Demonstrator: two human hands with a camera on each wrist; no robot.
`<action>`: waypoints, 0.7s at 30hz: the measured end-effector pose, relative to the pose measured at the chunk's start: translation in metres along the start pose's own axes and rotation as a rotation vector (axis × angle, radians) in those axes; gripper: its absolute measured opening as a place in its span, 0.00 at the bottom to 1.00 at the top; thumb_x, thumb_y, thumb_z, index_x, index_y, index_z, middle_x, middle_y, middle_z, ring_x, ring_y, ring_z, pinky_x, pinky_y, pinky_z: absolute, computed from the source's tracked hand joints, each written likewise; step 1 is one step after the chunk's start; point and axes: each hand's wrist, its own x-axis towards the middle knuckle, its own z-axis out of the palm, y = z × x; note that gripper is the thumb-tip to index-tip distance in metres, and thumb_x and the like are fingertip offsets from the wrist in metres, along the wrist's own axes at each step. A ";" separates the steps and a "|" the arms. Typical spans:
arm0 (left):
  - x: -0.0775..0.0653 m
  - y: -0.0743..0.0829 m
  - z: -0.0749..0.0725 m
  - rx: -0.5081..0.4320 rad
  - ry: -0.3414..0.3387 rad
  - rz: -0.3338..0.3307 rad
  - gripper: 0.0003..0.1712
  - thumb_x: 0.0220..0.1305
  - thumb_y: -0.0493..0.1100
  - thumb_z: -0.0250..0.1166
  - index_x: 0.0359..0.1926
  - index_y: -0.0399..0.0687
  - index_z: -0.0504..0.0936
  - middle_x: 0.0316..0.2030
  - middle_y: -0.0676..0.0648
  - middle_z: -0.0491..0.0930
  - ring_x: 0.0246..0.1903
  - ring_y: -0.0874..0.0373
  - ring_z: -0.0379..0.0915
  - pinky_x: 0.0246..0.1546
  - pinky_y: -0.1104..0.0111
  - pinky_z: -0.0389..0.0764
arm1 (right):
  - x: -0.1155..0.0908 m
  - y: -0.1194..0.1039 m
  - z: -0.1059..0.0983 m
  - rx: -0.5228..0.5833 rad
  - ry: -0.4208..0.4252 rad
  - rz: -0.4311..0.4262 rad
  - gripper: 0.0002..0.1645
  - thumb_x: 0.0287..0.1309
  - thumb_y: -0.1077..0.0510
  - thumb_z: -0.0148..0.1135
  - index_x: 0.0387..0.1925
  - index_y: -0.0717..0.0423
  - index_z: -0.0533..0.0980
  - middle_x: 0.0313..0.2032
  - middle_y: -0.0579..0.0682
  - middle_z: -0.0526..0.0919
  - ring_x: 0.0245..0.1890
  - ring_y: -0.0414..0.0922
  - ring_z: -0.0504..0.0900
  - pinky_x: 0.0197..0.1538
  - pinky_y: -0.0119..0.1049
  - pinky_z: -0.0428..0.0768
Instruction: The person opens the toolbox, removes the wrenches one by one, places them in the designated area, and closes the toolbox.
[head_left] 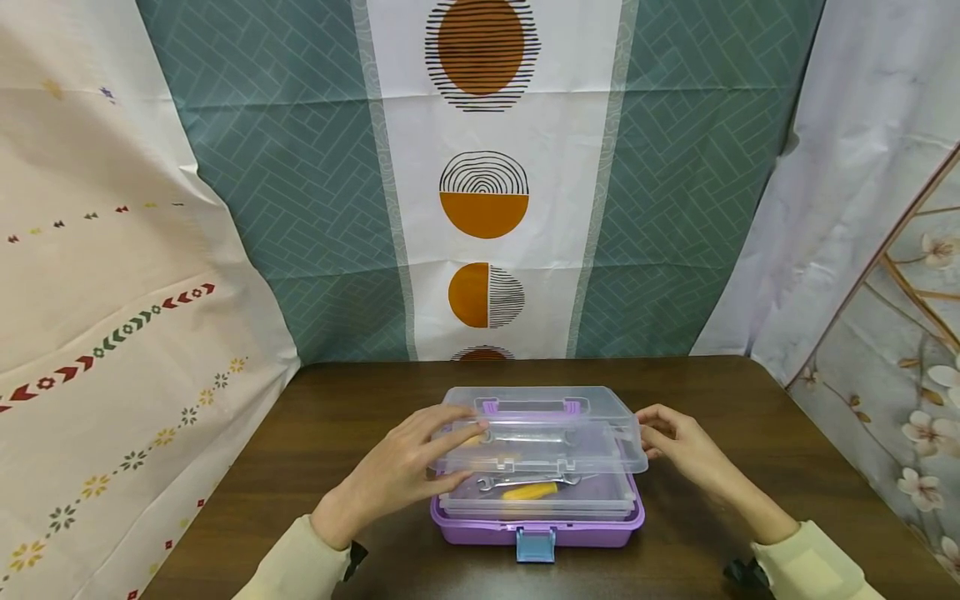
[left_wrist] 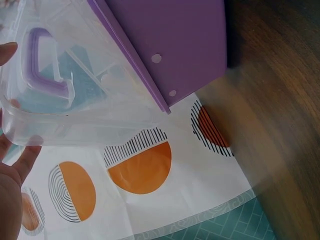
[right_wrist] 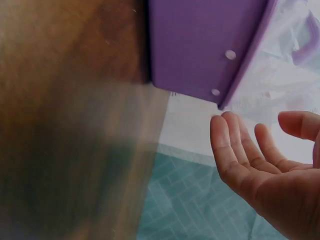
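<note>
Evidently the latch [head_left: 536, 546] is undone, the lid [head_left: 540, 423] only partly raised over the box [head_left: 592, 535] on the bench [head_left: 720, 396]; left hand [head_left: 408, 454] grips the lid, right hand [head_left: 678, 442] loose-fingered just beside.

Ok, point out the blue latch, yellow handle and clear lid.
Blue latch [head_left: 536, 547], head view: middle of its front.
Yellow handle [head_left: 530, 492], head view: middle of its length.
Clear lid [head_left: 538, 426], head view: near its middle.
</note>
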 end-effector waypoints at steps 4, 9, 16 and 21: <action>0.000 0.000 0.000 -0.006 -0.001 -0.008 0.34 0.65 0.50 0.75 0.69 0.48 0.78 0.64 0.43 0.75 0.61 0.50 0.75 0.60 0.56 0.80 | 0.000 0.003 0.003 0.020 -0.034 0.040 0.16 0.76 0.60 0.57 0.56 0.70 0.74 0.46 0.60 0.84 0.40 0.41 0.84 0.43 0.37 0.85; -0.001 0.000 -0.001 -0.010 -0.001 -0.015 0.33 0.67 0.51 0.73 0.69 0.47 0.78 0.65 0.43 0.75 0.61 0.50 0.75 0.60 0.56 0.80 | -0.002 0.007 0.007 0.056 -0.097 0.062 0.19 0.78 0.59 0.55 0.57 0.72 0.72 0.48 0.59 0.84 0.40 0.41 0.85 0.44 0.40 0.86; 0.001 0.001 -0.001 -0.010 0.001 -0.021 0.37 0.58 0.48 0.80 0.68 0.47 0.79 0.64 0.43 0.75 0.61 0.50 0.75 0.61 0.57 0.80 | 0.000 0.012 0.011 0.151 -0.218 0.088 0.22 0.81 0.57 0.50 0.55 0.77 0.70 0.51 0.61 0.79 0.44 0.45 0.86 0.48 0.43 0.87; 0.001 0.001 -0.002 -0.009 -0.008 -0.021 0.38 0.59 0.49 0.79 0.69 0.48 0.78 0.64 0.43 0.75 0.62 0.50 0.75 0.61 0.57 0.79 | 0.002 0.015 0.014 0.173 -0.239 0.086 0.28 0.81 0.56 0.49 0.64 0.80 0.66 0.55 0.66 0.79 0.47 0.44 0.85 0.49 0.43 0.87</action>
